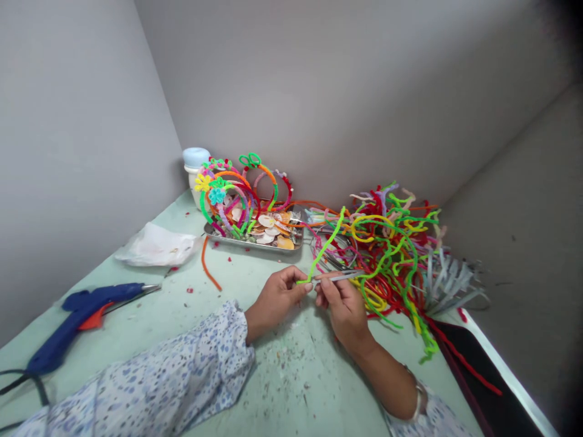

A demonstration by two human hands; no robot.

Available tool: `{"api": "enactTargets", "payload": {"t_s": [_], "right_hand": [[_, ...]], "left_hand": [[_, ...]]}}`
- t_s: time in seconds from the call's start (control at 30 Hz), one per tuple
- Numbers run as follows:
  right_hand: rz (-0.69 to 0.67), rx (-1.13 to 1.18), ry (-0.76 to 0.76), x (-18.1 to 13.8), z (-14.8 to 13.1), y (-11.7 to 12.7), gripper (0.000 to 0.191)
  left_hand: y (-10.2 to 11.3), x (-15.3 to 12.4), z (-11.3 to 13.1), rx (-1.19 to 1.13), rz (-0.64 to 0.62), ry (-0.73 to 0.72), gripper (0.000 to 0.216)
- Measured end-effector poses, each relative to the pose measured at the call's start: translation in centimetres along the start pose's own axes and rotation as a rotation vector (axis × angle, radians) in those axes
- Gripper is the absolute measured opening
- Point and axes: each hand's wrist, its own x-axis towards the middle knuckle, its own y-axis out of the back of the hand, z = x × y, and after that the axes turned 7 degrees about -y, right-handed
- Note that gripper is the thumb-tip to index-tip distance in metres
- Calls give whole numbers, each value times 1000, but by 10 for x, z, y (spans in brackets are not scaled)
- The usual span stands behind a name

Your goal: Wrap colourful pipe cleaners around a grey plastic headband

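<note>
My left hand (283, 295) is closed, thumb and fingers pinching the lower end of a lime-green pipe cleaner (327, 246). The pipe cleaner's long free part rises up and to the right. Between the fingers of my right hand (344, 306) is a thin grey band (344, 276), which reaches right toward the pile. Its left end comes close to my left fingertips and the bent green end; whether they touch is too small to tell. Behind my hands stands a metal tray (255, 244) holding shell-like pieces, with finished fuzzy headbands (228, 200) on it.
A tangled pile of coloured pipe cleaners (392, 243) lies right, beside several grey bands (455, 279). A blue glue gun (82, 318) lies left, near a white plastic bag (159, 244). A lidded white container (195, 167) stands behind. An orange pipe cleaner (208, 267) lies before the tray.
</note>
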Motion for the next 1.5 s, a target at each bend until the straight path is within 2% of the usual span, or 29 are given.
{"api": "enactTargets", "payload": {"t_s": [0.63, 0.97, 1.1, 1.5], "right_hand": [[18, -32, 28, -1, -2, 1, 26], [107, 180, 11, -1, -8, -2, 23], [106, 176, -1, -1, -8, -2, 23], [83, 142, -25, 0, -5, -2, 24]], "left_hand": [[-1, 0, 8, -111, -22, 104, 26], [-3, -1, 15, -38, -44, 127, 29], [-3, 0, 15, -28, -47, 135, 22], [-2, -1, 15, -19, -48, 120, 22]]}}
